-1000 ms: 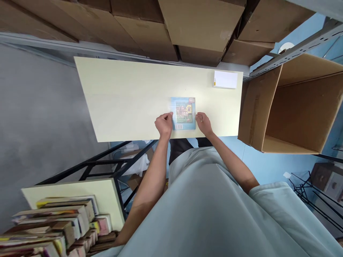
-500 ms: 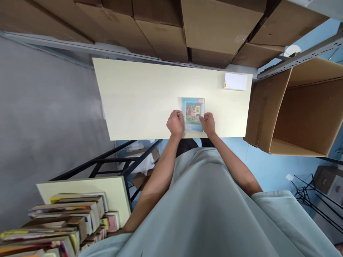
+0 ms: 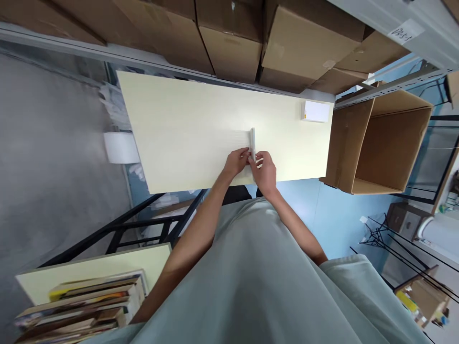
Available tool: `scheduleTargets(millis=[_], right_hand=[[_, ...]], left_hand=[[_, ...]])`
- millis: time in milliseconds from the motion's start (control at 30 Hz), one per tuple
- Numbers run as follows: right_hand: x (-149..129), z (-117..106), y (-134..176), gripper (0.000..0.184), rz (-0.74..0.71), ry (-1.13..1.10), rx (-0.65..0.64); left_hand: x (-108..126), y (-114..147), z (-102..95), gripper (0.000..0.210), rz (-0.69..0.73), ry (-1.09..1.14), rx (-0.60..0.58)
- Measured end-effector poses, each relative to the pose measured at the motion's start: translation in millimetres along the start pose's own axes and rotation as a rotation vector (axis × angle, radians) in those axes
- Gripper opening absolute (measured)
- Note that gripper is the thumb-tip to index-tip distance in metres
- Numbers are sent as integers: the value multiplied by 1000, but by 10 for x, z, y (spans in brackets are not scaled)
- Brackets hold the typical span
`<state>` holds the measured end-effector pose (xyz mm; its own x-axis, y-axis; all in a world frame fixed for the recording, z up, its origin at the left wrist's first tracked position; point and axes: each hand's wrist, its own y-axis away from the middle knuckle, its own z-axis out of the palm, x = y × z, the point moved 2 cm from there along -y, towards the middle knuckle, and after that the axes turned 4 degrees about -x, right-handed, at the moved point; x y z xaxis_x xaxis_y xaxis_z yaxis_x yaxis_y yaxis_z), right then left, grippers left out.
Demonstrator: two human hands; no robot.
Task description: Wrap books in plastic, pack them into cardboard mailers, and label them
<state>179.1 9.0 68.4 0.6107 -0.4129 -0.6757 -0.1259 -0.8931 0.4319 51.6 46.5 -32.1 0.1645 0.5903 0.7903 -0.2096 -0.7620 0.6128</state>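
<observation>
A thin book [image 3: 253, 139] stands on edge on the pale tabletop [image 3: 186, 134], so only its narrow side shows and its covers are turned away from view. My left hand [image 3: 235, 162] pinches its near part from the left with closed fingers. On the other side, my right hand [image 3: 264, 174] grips the same near part, thumb close to the left fingertips. Just which fingertips touch the book is hard to make out.
A small white box [image 3: 316, 112] lies at the table's far right corner. An open cardboard box [image 3: 346, 148] stands beyond the right edge. Cardboard boxes [image 3: 229, 52] line the shelf behind. Several books [image 3: 96, 306] are stacked at lower left, near a black metal frame [image 3: 139, 223].
The book lay flat with its picture cover facing up; now it is turned up on edge. My right hand has moved left, closer to my left hand. The view has shifted slightly.
</observation>
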Motion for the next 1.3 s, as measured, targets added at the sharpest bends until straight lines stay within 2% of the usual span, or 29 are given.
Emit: scheduleTargets(millis=[100, 200, 300, 433, 533, 667, 767, 867, 967, 1100, 1200, 1300], right_hand=[[-181, 270, 13, 14, -45, 65, -25], [-276, 570, -22, 15, -59, 127, -40], [-322, 839, -67, 15, -59, 171, -49], [-370, 979, -89, 14, -56, 220, -48], [-387, 866, -60, 15, -38, 242, -44], [-298, 531, 18, 14, -26, 183, 18], [-92, 242, 50, 17, 16, 166, 126], [216, -18, -7, 22, 104, 167, 246], [551, -195, -142, 25, 238, 133, 293], [851, -272, -306, 23, 334, 134, 257], [899, -298, -351, 20, 324, 143, 261], [804, -405, -382, 22, 274, 97, 294]], left_hand=[[13, 173, -212, 30, -17, 188, -24], [-21, 361, -461, 31, -26, 297, 113], [-69, 461, -665, 38, -40, 298, 195], [-72, 453, -784, 39, -38, 258, 168], [-7, 438, -749, 38, -2, 248, 129], [67, 422, -569, 45, 59, 234, 23], [53, 337, -374, 49, 108, 176, -115], [2, 192, -151, 47, 155, 54, -195], [-66, 47, 73, 49, 175, -69, -212], [-180, -82, 258, 53, 181, -222, -175], [-204, -120, 281, 54, 168, -279, -155], [-69, -135, 252, 52, 92, -316, -193]])
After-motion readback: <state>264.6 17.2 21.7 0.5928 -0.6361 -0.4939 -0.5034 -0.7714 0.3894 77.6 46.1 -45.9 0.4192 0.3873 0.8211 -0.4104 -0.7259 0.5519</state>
